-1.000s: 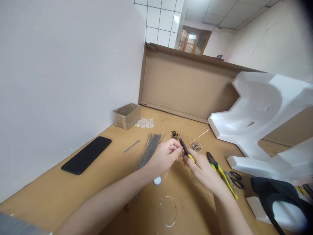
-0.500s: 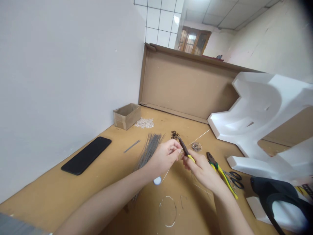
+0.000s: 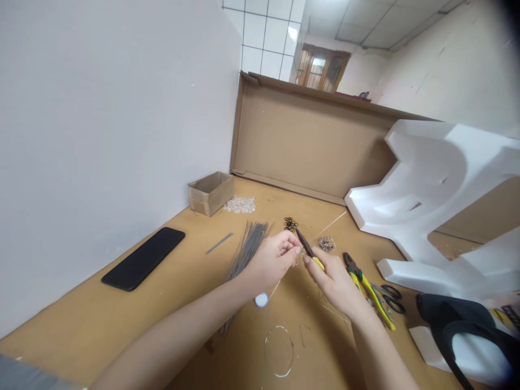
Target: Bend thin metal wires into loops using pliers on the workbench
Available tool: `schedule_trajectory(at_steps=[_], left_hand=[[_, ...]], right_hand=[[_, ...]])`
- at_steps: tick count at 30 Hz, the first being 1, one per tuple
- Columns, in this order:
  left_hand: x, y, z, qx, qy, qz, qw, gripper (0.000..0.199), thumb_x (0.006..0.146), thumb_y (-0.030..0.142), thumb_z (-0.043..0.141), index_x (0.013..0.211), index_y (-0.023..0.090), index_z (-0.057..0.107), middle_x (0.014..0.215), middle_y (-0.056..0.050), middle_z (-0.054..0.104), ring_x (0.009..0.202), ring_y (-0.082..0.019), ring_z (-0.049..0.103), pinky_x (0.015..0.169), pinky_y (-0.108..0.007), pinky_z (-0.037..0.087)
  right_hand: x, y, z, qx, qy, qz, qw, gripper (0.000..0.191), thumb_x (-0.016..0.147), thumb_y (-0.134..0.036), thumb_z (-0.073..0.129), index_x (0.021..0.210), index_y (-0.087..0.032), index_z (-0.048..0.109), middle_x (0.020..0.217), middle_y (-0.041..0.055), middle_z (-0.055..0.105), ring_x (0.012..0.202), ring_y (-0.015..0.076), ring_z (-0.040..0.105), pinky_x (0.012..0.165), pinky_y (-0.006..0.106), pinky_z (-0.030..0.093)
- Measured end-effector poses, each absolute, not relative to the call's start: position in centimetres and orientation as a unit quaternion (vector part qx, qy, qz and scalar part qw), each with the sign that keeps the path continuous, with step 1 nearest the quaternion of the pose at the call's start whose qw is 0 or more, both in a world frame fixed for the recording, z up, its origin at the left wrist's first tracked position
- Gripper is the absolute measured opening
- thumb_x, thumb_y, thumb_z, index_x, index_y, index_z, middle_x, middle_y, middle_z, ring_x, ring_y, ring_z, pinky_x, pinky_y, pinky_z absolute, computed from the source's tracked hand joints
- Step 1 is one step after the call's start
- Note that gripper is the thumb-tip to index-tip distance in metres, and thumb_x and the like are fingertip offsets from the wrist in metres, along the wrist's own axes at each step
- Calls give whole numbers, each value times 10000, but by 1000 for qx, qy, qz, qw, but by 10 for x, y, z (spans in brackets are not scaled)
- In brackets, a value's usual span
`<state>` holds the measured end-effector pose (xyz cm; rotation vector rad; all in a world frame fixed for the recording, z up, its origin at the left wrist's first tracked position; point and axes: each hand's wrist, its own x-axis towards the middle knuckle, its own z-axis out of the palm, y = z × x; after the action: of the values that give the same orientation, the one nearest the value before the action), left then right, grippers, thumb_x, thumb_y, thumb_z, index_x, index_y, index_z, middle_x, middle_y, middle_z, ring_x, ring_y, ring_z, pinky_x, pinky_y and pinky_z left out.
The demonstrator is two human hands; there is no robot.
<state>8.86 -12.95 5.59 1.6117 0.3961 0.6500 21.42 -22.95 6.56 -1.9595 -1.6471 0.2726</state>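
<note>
My left hand [image 3: 276,260] is closed in a pinch at the middle of the table. Between its fingertips is a thin silvery wire [image 3: 274,291], whose lower end shows below the hand. A thin straight length also shows beyond the hands, up and to the right. My right hand [image 3: 331,273] is wrapped round narrow-nosed pliers [image 3: 305,244] with yellow grips. The pliers' dark jaws point up and to the left, close beside my left fingertips. Fingers hide the exact contact between jaws and wire. A bundle of grey wires [image 3: 246,252] lies under and beyond my left wrist.
Black rings [image 3: 290,223] and a coil of wire [image 3: 326,244] lie beyond my hands. Larger pliers [image 3: 374,298] and scissors [image 3: 392,298] are at right, near white foam [image 3: 426,179]. Clear beads [image 3: 239,204], a cardboard box [image 3: 211,195] and a black phone [image 3: 144,258] are at left.
My right hand's fingers have drawn in a little around the pliers' grips, and the wire's far end has shifted slightly. My left hand stays almost still.
</note>
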Motion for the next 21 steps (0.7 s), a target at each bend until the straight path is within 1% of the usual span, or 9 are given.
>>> schedule_trajectory(at_steps=[4, 9, 15, 18, 21], left_hand=[[88, -130, 57, 703, 165, 291, 627, 90, 782, 251, 467, 765, 166, 492, 567, 43, 474, 501, -72, 410, 492, -190, 317], [88, -129, 58, 704, 159, 295, 626, 84, 781, 236, 465, 761, 158, 488, 564, 42, 469, 537, -81, 445, 533, -202, 344], [91, -124, 54, 710, 175, 287, 619, 76, 771, 231, 474, 783, 157, 487, 557, 46, 473, 492, -72, 409, 490, -194, 318], [93, -119, 50, 712, 173, 294, 614, 87, 770, 240, 478, 779, 156, 500, 570, 41, 479, 522, -77, 434, 509, -196, 336], [96, -116, 47, 705, 173, 302, 618, 98, 763, 247, 493, 762, 151, 514, 585, 36, 485, 550, -79, 454, 529, -197, 351]], right_hand=[[215, -226, 62, -727, -617, 87, 288, 275, 863, -361, 348, 723, -188, 510, 537, -35, 446, 485, 108, 402, 484, 199, 310], [215, -221, 54, -751, -596, 51, 281, 303, 854, -382, 360, 683, -188, 517, 533, -26, 475, 489, 113, 438, 503, 203, 321], [214, -213, 41, -768, -570, 3, 291, 299, 848, -372, 370, 661, -185, 508, 539, -11, 499, 496, 120, 454, 513, 212, 319], [216, -211, 40, -759, -574, 35, 306, 298, 853, -390, 367, 714, -181, 527, 597, -3, 526, 546, 126, 470, 545, 218, 338], [219, -213, 45, -728, -593, 123, 322, 290, 854, -412, 372, 829, -182, 547, 661, -2, 542, 599, 130, 482, 578, 225, 363]])
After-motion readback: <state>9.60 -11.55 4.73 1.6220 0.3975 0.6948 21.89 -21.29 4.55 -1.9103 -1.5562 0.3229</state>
